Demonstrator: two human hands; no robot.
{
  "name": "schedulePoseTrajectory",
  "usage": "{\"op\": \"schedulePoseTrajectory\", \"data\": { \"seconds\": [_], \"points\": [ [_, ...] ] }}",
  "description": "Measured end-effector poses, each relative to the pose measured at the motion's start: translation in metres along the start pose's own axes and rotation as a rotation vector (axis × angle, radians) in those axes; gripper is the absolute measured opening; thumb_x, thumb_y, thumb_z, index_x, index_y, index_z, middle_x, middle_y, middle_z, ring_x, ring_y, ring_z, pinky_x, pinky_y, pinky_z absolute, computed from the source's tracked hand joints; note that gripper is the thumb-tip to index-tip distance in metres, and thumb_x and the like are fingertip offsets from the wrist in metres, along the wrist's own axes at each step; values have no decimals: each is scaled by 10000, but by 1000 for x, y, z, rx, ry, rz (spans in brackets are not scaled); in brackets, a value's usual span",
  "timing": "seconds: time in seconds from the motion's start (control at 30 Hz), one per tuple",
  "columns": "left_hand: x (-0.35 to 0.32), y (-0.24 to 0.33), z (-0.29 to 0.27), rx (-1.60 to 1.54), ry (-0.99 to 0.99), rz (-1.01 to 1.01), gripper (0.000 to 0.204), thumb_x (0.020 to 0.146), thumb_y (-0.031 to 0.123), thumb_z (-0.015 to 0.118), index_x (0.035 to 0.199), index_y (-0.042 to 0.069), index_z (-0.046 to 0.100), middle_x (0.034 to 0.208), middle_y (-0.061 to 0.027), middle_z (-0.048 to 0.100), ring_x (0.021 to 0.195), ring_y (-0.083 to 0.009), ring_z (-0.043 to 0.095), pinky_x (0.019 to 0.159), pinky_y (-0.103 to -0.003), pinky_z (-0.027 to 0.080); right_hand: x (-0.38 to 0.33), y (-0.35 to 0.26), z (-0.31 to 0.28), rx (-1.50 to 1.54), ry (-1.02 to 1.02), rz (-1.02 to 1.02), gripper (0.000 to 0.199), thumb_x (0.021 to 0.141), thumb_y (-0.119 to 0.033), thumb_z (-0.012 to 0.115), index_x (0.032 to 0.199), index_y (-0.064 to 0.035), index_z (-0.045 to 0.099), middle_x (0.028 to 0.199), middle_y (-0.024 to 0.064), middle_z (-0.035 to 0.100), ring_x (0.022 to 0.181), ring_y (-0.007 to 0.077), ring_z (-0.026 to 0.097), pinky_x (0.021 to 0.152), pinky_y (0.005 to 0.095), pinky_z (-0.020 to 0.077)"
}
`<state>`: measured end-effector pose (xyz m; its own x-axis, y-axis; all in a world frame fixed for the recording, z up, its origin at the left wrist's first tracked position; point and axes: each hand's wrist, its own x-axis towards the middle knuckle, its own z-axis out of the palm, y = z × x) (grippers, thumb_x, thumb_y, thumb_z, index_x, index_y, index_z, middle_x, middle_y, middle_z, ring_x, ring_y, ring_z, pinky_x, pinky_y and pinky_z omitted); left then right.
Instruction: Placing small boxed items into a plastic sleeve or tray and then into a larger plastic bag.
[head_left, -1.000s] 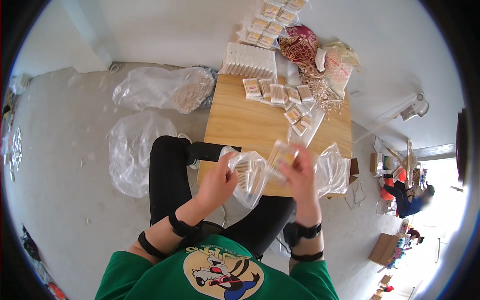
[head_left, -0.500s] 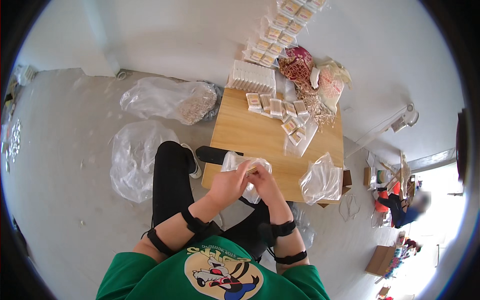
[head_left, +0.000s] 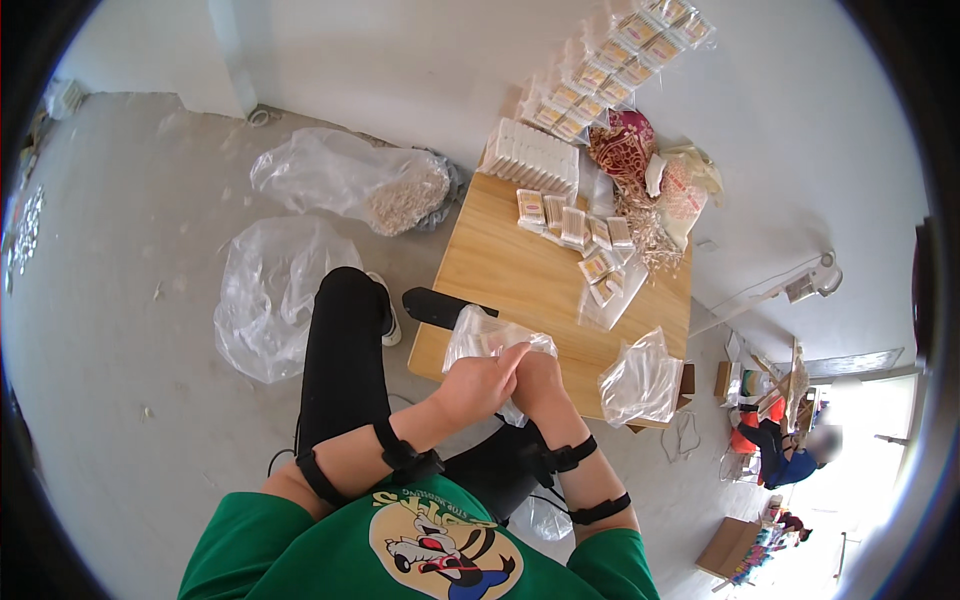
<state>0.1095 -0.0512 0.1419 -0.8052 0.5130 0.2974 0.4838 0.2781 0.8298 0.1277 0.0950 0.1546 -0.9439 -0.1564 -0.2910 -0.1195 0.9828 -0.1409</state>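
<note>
Both hands drawn closer since a moment ago, left hand [head_left: 480,382] and right hand [head_left: 537,380] closed on clear plastic bag [head_left: 490,340], frame centre, over wooden table [head_left: 510,270] near edge, packets [head_left: 575,228] beyond.

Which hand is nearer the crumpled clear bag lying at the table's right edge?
Right. The right hand sits just left of the crumpled clear bag, apart from it; the left hand is farther left, both gripping the small clear packet.
</note>
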Motion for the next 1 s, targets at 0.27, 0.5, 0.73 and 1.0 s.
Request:
{"op": "schedulePoseTrajectory", "data": {
  "seconds": [0.27, 0.5, 0.73, 1.0],
  "points": [
    [3, 4, -10, -80, -62, -92, 398, 840, 73, 587, 1232, 102, 523, 662, -147, 608, 560, -333, 608, 488, -405, 466, 15, 1, 8, 7, 54, -95, 298, 871, -226, 516, 1148, -129, 570, 972, 107, 662, 928, 313, 626, 725, 408, 500],
    [7, 0, -6, -196, -135, -101, 397, 836, 38, 584, 1225, 105, 535, 686, -149, 616, 578, -335, 618, 516, -395, 483, 47, 2, 53, 76, 88, 31, 299, 883, -332, 523, 1088, -118, 565, 1010, 147, 632, 988, 346, 595, 807, 433, 468],
    [10, -4, -29, -219, -54, -313, 400, 832, 11, 591, 1218, 80, 510, 544, -110, 508, 464, -266, 536, 450, -356, 399, 6, 43, -52, 1114, -170, -76, 124, 878, -132, 592, 913, -35, 660, 782, 77, 668, 760, 219, 643, 700, 341, 510],
    [17, 1, -33, -225, -118, -323, 403, 839, 11, 583, 1229, 54, 491, 526, -91, 485, 427, -223, 491, 436, -328, 365, 62, 304, 39, 504, 693, 963, 449, 841, -315, 663, 1132, 9, 549, 932, 111, 660, 854, 232, 630, 767, 375, 500]
  ]
}}
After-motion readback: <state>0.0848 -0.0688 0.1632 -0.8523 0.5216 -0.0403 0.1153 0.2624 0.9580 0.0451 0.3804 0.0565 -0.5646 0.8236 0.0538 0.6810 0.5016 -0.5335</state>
